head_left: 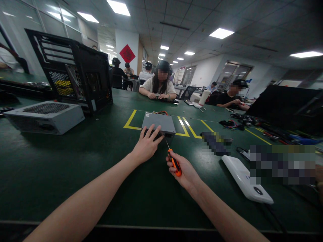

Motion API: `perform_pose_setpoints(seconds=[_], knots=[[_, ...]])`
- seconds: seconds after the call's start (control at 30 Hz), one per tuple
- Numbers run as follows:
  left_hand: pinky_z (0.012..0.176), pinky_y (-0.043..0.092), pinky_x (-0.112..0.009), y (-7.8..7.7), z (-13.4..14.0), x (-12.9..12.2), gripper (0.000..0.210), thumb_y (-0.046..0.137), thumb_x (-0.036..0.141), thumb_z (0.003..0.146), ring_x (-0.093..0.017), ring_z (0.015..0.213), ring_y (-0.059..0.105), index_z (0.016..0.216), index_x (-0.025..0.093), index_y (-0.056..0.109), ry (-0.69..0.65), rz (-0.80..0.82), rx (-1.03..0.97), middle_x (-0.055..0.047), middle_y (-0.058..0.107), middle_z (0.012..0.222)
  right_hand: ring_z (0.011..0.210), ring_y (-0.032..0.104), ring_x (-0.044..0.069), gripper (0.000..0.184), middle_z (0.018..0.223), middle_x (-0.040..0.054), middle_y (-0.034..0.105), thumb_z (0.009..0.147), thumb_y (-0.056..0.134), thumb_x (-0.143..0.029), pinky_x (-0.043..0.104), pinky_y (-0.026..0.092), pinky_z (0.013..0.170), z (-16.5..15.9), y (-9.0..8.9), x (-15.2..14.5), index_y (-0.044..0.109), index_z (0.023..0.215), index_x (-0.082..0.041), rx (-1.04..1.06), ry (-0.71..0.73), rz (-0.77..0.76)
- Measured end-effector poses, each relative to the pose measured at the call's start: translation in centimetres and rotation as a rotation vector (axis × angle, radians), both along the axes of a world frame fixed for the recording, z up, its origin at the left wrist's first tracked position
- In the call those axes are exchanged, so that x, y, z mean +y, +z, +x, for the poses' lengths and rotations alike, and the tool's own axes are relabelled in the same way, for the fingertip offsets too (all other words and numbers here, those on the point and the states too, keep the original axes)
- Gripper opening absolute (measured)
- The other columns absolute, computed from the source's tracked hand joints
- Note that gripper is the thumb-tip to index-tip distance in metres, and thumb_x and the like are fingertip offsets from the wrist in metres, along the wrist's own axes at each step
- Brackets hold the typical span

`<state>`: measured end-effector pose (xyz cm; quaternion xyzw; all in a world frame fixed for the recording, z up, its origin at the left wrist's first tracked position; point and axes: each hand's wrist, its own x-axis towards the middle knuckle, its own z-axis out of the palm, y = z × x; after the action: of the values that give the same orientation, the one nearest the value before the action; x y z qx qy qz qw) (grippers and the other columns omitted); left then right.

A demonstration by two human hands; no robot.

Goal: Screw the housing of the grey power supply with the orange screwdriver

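Observation:
A grey metal computer power supply (160,121) lies on the green table, partly over a yellow tape outline, with coloured cables behind it. My left hand (148,144) rests on its near edge, fingers spread over the top and front side. In my right hand (183,168) is a screwdriver (175,163) with an orange and black handle, fingers wrapped round it. The thin shaft points up and away, its tip at the near face of the power supply by my left fingertips. Whether the tip sits in a screw is too small to tell.
A black computer case (83,74) and a second power supply (47,116) stand at the left. To the right are a white power bank (247,179), loose cables (234,124) and a large black panel (287,111). One person (158,84) sits across the table.

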<state>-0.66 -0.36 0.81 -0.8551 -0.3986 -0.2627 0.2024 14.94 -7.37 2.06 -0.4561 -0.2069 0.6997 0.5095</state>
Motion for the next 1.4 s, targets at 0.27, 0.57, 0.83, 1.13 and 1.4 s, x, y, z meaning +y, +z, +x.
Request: perform_pose_setpoints(seconds=[0.27, 0.57, 0.83, 1.13, 1.4], knots=[[0.105, 0.019, -0.054, 0.03, 0.07, -0.07, 0.043, 0.047, 0.018, 0.080, -0.031, 0.132, 0.020, 0.122, 0.026, 0.050, -0.004, 0.004, -0.008, -0.006, 0.026, 0.145, 0.044, 0.045, 0.003, 0.017, 0.061, 0.0009, 0.053, 0.085, 0.048, -0.025, 0.009, 0.031, 0.033, 0.00, 0.04, -0.01, 0.058, 0.079, -0.011, 0.012, 0.002, -0.006], [0.105, 0.017, -0.054, 0.03, 0.12, -0.06, 0.042, 0.046, 0.020, 0.082, -0.032, 0.132, 0.019, 0.122, 0.026, 0.050, 0.010, 0.000, 0.018, -0.006, 0.025, 0.145, 0.045, 0.047, 0.004, 0.018, 0.063, 0.0015, 0.054, 0.085, 0.049, -0.026, 0.011, 0.037, 0.035, 0.04, -0.09, 0.16, 0.058, 0.081, -0.011, -0.001, -0.016, -0.015], [0.105, 0.018, -0.054, 0.19, 0.01, -0.14, 0.041, 0.044, 0.020, 0.083, -0.032, 0.132, 0.020, 0.123, 0.025, 0.049, 0.012, -0.002, 0.033, -0.007, 0.026, 0.144, 0.045, 0.047, 0.004, 0.024, 0.062, 0.0018, 0.053, 0.088, 0.043, -0.026, 0.011, 0.037, 0.036, 0.13, -0.21, 0.16, 0.058, 0.079, -0.010, 0.005, -0.030, -0.023], [0.105, 0.018, -0.054, 0.14, 0.07, -0.12, 0.041, 0.045, 0.018, 0.082, -0.032, 0.132, 0.020, 0.123, 0.024, 0.050, 0.011, 0.005, 0.026, -0.007, 0.026, 0.144, 0.046, 0.048, 0.005, 0.026, 0.062, 0.0028, 0.054, 0.087, 0.043, -0.028, 0.013, 0.039, 0.037, 0.13, -0.27, 0.19, 0.059, 0.080, -0.008, 0.001, 0.012, -0.030], [0.104, 0.019, -0.054, 0.13, 0.04, -0.08, 0.042, 0.045, 0.018, 0.082, -0.032, 0.132, 0.021, 0.123, 0.024, 0.050, 0.009, 0.009, 0.030, -0.007, 0.026, 0.144, 0.046, 0.048, 0.004, 0.021, 0.062, 0.0020, 0.054, 0.086, 0.047, -0.025, 0.011, 0.037, 0.036, 0.15, -0.49, 0.34, 0.058, 0.077, -0.010, 0.000, 0.003, -0.015]])
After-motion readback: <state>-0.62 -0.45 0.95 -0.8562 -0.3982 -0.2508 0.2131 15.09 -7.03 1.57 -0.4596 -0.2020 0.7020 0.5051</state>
